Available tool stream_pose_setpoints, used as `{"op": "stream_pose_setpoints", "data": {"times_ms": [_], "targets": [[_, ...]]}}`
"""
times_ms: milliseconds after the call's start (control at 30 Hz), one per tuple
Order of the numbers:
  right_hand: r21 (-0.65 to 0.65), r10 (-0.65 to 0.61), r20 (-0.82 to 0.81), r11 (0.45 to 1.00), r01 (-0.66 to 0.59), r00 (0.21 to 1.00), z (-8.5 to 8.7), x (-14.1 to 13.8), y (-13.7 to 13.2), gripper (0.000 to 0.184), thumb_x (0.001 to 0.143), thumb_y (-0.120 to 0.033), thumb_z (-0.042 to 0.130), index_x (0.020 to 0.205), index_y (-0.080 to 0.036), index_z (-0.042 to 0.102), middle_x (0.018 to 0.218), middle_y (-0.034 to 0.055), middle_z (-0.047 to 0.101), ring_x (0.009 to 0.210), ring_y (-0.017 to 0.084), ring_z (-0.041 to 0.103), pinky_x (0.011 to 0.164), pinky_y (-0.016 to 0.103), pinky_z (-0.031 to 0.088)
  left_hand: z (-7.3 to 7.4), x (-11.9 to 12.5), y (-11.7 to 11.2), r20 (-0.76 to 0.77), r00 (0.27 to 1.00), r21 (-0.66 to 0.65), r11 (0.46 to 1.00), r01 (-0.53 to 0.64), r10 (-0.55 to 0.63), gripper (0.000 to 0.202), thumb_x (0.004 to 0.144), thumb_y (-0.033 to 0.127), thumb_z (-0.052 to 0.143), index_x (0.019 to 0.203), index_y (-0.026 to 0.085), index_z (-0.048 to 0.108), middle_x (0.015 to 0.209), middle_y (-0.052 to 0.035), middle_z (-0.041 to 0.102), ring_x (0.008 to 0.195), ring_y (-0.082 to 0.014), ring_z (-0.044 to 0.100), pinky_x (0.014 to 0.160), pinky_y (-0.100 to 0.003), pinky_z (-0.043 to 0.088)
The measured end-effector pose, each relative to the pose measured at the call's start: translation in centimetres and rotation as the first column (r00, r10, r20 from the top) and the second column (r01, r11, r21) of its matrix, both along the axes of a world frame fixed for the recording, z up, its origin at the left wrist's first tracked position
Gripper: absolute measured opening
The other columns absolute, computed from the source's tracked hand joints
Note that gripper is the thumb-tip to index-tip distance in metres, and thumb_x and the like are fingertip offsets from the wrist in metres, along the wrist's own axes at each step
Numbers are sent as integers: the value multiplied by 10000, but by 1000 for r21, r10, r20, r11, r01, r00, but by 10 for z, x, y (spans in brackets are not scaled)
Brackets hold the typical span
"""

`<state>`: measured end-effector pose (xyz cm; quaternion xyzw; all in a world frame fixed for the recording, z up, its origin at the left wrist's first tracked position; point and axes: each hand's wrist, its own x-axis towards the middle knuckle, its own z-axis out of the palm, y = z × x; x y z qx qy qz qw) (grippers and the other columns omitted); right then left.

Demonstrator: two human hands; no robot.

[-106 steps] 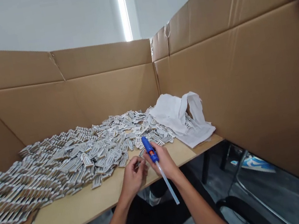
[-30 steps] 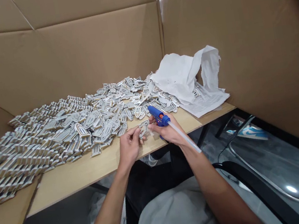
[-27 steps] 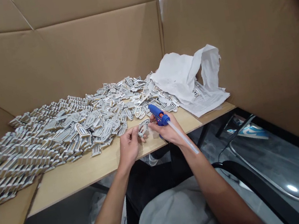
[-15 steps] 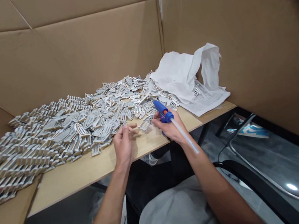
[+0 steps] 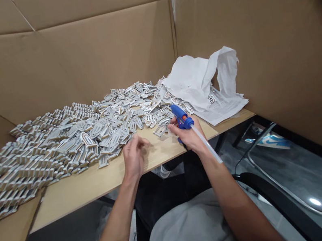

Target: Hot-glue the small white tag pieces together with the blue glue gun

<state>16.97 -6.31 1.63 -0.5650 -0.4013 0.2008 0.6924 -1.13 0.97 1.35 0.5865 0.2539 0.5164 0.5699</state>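
Note:
My right hand (image 5: pixel 188 135) is wrapped round a blue glue gun (image 5: pixel 181 116) with a clear glue stick (image 5: pixel 207 147) sticking out behind, near the wooden table's (image 5: pixel 97 180) front edge. Its fingertips also pinch a small grey-and-white cut-out piece (image 5: pixel 161 129) just left of the gun. My left hand (image 5: pixel 133 156) hovers over the table edge with fingers loosely curled and apart, holding nothing. A big heap of similar cut-out pieces (image 5: pixel 60 145) spreads across the table behind both hands.
Crumpled white paper (image 5: pixel 204 82) lies at the table's right end. Cardboard walls (image 5: pixel 91 54) enclose the table at the back and right. A chair's black arm (image 5: pixel 274 204) and shiny frame are at lower right; my lap in grey cloth (image 5: pixel 186 235) is below.
My left hand let go of the small piece and drew back; the right hand, with glue gun and piece, shifted right. Before that the view tilted down.

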Motion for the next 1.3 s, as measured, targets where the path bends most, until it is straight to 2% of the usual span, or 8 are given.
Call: {"op": "stream_pose_setpoints", "data": {"times_ms": [100,167,233,300,400,700,867,1300], "targets": [[-11,-7,-16,1000,7,1000,0,1,-1,386,740,-460,801,959,-183,645,803,51,667,665,168,614,599,290,508,-4,1,1,-52,998,-18,999,37,-37,513,913,577,645,585,193,554,499,16,455,496,-111,485,595,-268,489],[-13,5,-31,1000,-5,1000,0,1,-2,382,739,-450,806,959,-181,647,796,46,666,646,160,605,585,283,500,-6,1,2,-90,995,0,999,42,-42,374,771,474,843,954,188,688,716,5,632,519,-83,514,564,-230,480],[-3,34,-43,999,-34,998,0,0,-2,384,740,-450,809,961,-181,647,799,40,669,656,160,614,589,278,501,-8,1,4,-106,994,16,999,30,-28,647,673,378,922,1239,221,649,1025,-47,697,627,-83,601,614,-220,517],[13,75,-52,997,-74,996,0,0,-2,393,736,-456,813,963,-181,648,813,39,678,683,168,633,609,280,510,-9,1,6,-104,994,-2,1000,25,-25,491,741,427,867,1134,173,718,1146,-97,684,704,-107,646,667,-246,552],[14,142,-40,990,-141,989,-1,-1,-1,401,729,-463,820,967,-183,659,846,46,694,722,184,659,655,297,535,-11,2,8,-75,989,-86,989,117,-124,406,873,529,720,934,130,766,1058,-123,724,667,-143,652,652,-300,567],[74,165,4,983,-165,986,-4,-9,4,376,773,-465,793,983,-195,638,897,49,698,757,183,660,734,318,550,-5,0,1,-203,954,-36,976,217,-219,421,768,446,863,1048,140,788,1031,-125,781,811,-227,744,802,-341,596],[100,46,45,994,-50,998,-8,-17,10,333,798,-440,767,965,-206,600,917,45,690,776,179,659,764,316,547,-6,0,3,-196,957,-97,976,197,-213,478,761,455,867,1095,124,782,1054,-145,784,891,-273,767,846,-357,601],[46,-85,403,996,73,911,2,-25,-2,199,805,-286,701,957,-244,579,867,21,698,739,198,614,723,294,465,-7,1,1,-178,959,-110,973,204,-221,443,748,415,878,1070,119,804,987,-122,782,738,-188,716,760,-318,589]]}}
